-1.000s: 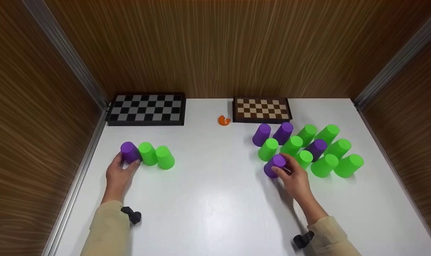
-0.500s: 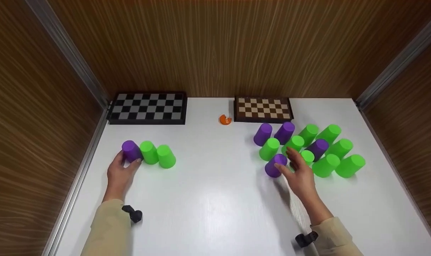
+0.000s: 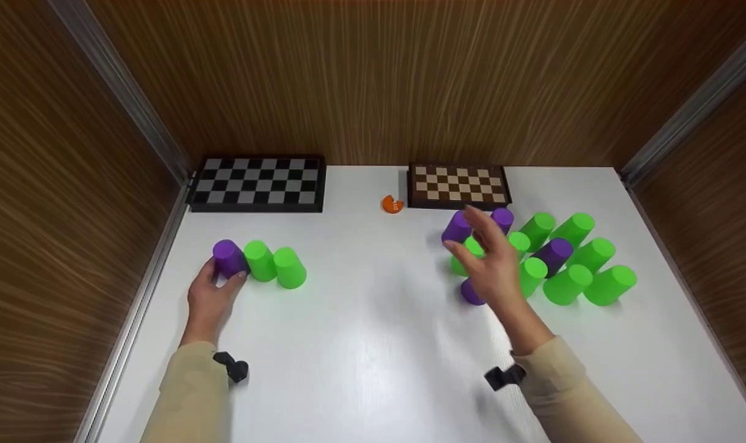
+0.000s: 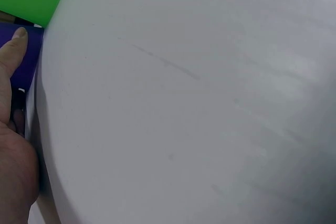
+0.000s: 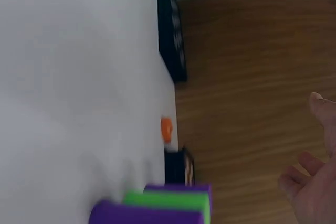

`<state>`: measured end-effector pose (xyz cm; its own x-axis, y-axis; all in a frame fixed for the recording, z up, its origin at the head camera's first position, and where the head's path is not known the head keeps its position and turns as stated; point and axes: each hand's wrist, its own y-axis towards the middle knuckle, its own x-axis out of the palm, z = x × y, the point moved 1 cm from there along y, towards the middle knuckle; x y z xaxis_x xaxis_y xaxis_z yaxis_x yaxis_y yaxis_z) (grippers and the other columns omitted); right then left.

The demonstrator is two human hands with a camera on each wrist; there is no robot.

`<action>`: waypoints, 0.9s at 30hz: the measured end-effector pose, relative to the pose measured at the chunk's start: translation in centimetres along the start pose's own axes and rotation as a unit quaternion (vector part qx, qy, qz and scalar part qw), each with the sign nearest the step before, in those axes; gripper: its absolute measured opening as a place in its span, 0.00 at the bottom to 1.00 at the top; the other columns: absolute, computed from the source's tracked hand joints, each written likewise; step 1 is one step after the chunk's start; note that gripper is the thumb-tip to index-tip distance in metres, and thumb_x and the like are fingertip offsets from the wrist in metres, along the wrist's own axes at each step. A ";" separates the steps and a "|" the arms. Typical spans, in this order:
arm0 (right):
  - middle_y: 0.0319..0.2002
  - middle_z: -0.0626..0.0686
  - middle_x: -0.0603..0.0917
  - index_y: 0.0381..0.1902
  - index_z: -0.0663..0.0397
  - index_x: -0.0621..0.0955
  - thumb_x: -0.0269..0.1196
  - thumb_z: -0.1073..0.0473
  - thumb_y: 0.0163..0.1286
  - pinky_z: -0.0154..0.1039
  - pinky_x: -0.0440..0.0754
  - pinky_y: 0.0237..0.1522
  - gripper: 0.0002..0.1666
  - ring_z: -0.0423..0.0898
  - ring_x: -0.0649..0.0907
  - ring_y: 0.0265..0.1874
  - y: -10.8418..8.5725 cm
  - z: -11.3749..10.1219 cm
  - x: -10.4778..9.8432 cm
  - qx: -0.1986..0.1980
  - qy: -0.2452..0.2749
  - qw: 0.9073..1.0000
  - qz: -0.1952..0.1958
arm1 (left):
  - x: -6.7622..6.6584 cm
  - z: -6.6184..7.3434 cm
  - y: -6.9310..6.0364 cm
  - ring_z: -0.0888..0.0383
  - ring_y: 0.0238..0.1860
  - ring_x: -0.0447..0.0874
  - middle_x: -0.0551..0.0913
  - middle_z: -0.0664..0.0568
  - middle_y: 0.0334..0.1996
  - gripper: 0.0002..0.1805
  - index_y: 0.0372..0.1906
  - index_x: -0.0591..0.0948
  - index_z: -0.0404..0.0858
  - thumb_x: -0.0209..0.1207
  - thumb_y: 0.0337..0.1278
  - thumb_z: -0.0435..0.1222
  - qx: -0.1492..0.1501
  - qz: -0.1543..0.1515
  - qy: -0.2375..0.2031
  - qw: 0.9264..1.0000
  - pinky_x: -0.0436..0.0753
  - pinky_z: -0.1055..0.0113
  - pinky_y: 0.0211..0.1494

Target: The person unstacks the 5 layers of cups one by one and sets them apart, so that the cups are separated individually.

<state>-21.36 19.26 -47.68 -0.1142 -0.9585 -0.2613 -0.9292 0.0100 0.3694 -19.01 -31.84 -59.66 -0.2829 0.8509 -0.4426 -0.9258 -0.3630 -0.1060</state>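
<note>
At the left of the head view my left hand [image 3: 210, 301] holds an upturned purple cup [image 3: 229, 259] that stands on the table, fingers on one side and thumb on the other. In the left wrist view its thumb lies against the purple side. Two green cups stand in a row right beside it, a nearer-middle green cup [image 3: 289, 268] and another green cup [image 3: 260, 261]. My right hand [image 3: 492, 264] is raised above the right-hand group of cups, thumb and fingers apart with nothing between them. It partly hides a purple cup [image 3: 472, 292] at the group's front.
Several green and purple cups, including a green cup [image 3: 611, 285], stand upside down at the right. Behind lie a black-and-grey checkered board [image 3: 259, 183], a brown checkered board [image 3: 459, 186] and an orange piece [image 3: 392, 204]. Wood-grain walls [image 3: 360, 86] enclose the white table [image 3: 360, 344].
My right hand has let go of the front purple cup at the right and risen up and to the left. The left hand still holds its purple cup in place.
</note>
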 end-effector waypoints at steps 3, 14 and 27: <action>0.71 0.59 0.79 0.75 0.61 0.73 0.77 0.63 0.66 0.50 0.73 0.76 0.42 0.53 0.77 0.71 1.0 -1.1 3.4 -0.011 0.015 0.999 -0.038 | 0.1 0.0 0.0 0.44 0.82 0.57 0.62 0.37 0.81 0.45 0.83 0.61 0.36 0.71 0.69 0.40 0.002 0.003 -0.006 1.000 0.57 0.56 0.85; 0.70 0.57 0.80 0.75 0.56 0.74 0.76 0.55 0.68 0.47 0.78 0.72 0.41 0.53 0.79 0.69 1.2 -1.8 17.4 0.010 0.002 0.983 -0.184 | 0.2 0.0 -0.3 0.43 0.82 0.57 0.62 0.38 0.81 0.45 0.84 0.62 0.38 0.71 0.69 0.40 -0.001 0.003 -0.003 1.000 0.57 0.54 0.85; 0.73 0.56 0.77 0.77 0.51 0.74 0.74 0.54 0.72 0.43 0.77 0.72 0.39 0.53 0.77 0.71 -0.3 -1.0 26.5 0.074 -0.037 0.965 -0.250 | 0.2 -0.2 0.2 0.43 0.82 0.58 0.63 0.38 0.80 0.44 0.83 0.63 0.38 0.71 0.69 0.39 0.005 0.007 0.004 1.000 0.58 0.54 0.85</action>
<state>-23.76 -6.43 -53.84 0.3415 -0.8309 -0.4392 -0.9141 -0.4024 0.0506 -19.16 -31.84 -59.90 -0.2940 0.8422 -0.4520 -0.9239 -0.3716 -0.0914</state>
